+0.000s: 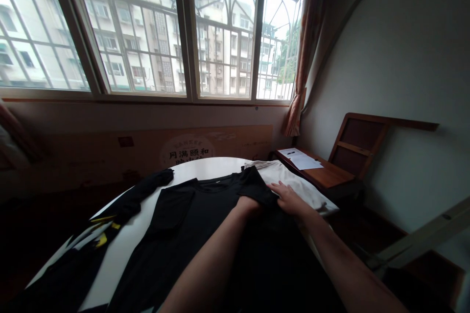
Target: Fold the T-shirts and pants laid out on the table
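A black T-shirt [205, 215] lies spread on a round white table [121, 249], its neckline toward the window and one sleeve folded inward on the left. My left hand [249, 203] reaches under the black fabric near the right sleeve, so its fingers are hidden. Beside it, my right hand [288, 198] rests at the edge of that sleeve with its fingers stretched out, nothing gripped in them. Off-white cloth [284, 176] lies just beyond the right hand, partly beneath the black shirt.
A dark garment with yellow and grey parts [105, 230] lies along the table's left side. To the right stands a wooden chair [352, 151], near papers with a pen [299, 158] on a brown wooden surface. A large printed cardboard piece [235, 144] leans below the barred window.
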A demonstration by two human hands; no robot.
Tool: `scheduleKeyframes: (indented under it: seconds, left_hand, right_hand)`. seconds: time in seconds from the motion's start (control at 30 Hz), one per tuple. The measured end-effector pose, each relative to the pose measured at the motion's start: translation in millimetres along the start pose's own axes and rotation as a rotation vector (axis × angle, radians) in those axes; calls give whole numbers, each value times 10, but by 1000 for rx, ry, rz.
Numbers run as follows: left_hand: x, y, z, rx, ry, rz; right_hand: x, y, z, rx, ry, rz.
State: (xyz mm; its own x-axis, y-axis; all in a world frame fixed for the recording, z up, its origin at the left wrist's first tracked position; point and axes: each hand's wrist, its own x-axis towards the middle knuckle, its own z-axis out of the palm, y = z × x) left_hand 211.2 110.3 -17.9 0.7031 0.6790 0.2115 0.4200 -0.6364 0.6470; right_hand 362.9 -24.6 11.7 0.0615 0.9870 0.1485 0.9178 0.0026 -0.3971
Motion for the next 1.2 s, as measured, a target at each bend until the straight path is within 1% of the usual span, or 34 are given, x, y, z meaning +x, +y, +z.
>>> scheduleKeyframes:
  seconds: [0.13,0.2,0.27,0.33,0.4,0.53,0.67,0.8,1.0,1.2]
  left_hand:
    - [-156,-42,-53,28,119,-73]
    - [-258,-73,-109,54,179,-112]
    - [-328,-105,-193,45,270,-166]
    - [-341,-137,-294,0,362,-216]
    - [-289,-171,-396,-65,417,-247]
    - [-54,-228,-537,-201,412,-301]
    - [197,-227,-598,-240,338,-328]
    - [391,-132,-615,-146,272,-308]
    - [634,37,-595,0,258,-232]
    - [832,74,-584,72,219,-178]
  right_hand:
    - [-7,18,23,-92,-56,-34]
    - [-5,17,32,-114,-72,-23]
    - [-1,12,36,-121,-88,-18]
    - [1,8,34,-119,-102,-18]
    - [1,7,29,-107,-107,-19]
    - [5,22,23,-63,-111,-27]
    - [29,45,40,-42,-119,-15]
    - [39,40,50,-31,-99,-19]
    - [8,-13,7,-19,-82,-18]
    - [9,-40,-26,-16,-92,-3]
